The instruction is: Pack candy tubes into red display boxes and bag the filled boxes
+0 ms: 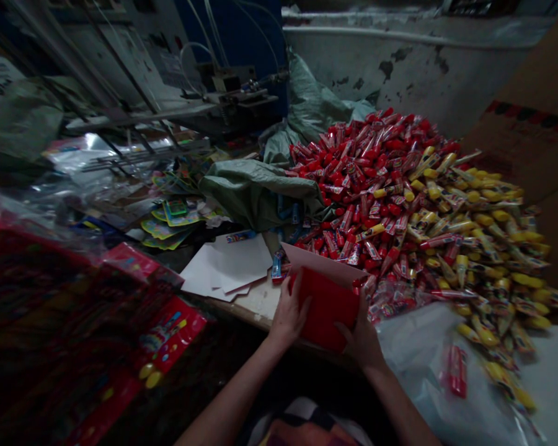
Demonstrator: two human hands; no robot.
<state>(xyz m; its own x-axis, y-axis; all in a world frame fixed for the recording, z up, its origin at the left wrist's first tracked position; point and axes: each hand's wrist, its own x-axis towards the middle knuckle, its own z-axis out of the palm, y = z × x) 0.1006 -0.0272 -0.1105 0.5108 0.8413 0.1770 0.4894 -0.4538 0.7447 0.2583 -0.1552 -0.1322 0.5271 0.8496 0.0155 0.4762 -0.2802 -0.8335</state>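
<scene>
Both of my hands hold a red cardboard piece [328, 313] at the table's front edge. A pale card panel [325, 263] rises along its far side; whether the two are joined I cannot tell. My left hand [288, 313] grips the left side, fingers over the red face. On the opposite side, my right hand [360, 337] grips the edge with its thumb on the face. White cards [232, 263] lie in a loose stack left of my hands. Just beyond my left hand is a small blue tube-shaped item [277, 265].
A large heap of red-capped tubes [367, 155] and yellow-capped tubes [483, 217] spreads behind and to the right. A clear plastic bag [428, 359] lies at right. Red printed boxes [162, 341] stand at left. A green sack [260, 186] and a machine [227, 87] are farther back.
</scene>
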